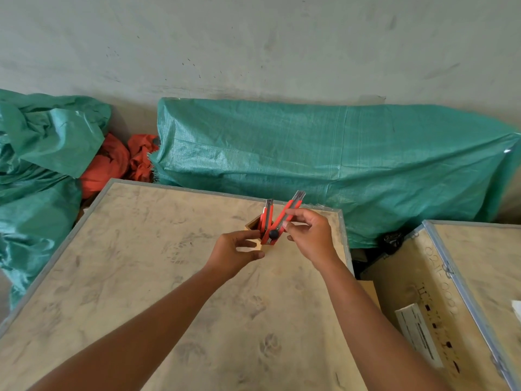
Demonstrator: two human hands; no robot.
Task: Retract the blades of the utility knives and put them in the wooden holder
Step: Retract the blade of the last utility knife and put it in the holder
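A small wooden holder (251,223) stands near the far edge of the plywood crate top (158,263). One red utility knife (267,215) stands upright in it. A second red utility knife (284,215) with a black knob leans to the right, its lower end at the holder's mouth. My right hand (308,235) pinches this leaning knife at its middle. My left hand (235,251) grips the holder's near side. No bare blade shows past either knife's metal tip.
A second wooden crate (462,306) with a white label stands at the right, with a dark gap between the crates. Green tarpaulin (324,159) covers bundles behind the crate and at the left. Orange cloth (118,162) lies between them. A grey wall rises behind.
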